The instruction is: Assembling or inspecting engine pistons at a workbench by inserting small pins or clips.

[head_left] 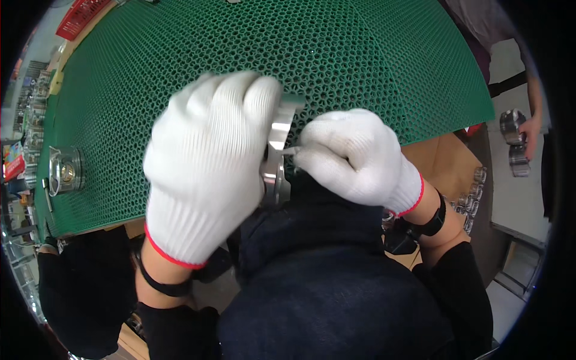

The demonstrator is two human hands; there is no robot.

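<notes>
In a white knit glove with a red cuff, my left hand (pixel 207 144) is wrapped round a shiny metal piston (pixel 281 129), holding it tilted above the near edge of the green mat (pixel 336 66). Most of the piston is hidden behind that hand. My right hand (pixel 354 156), gloved the same way, is closed just right of it. From its pinched thumb and finger a thin, pale, pointed piece (pixel 290 150) sticks out toward the piston's side; its kind is hidden by the glove. Another metal piston (pixel 66 171) stands on the mat at the left.
A slim metal tool (pixel 47 195) lies by the standing piston. Far left is a red basket (pixel 78 18). Cardboard (pixel 447 165) and several metal parts (pixel 471 195) are at the right. A co-worker's hand (pixel 530 133) holds metal cylinders there; another person's dark sleeve (pixel 78 300) is lower left.
</notes>
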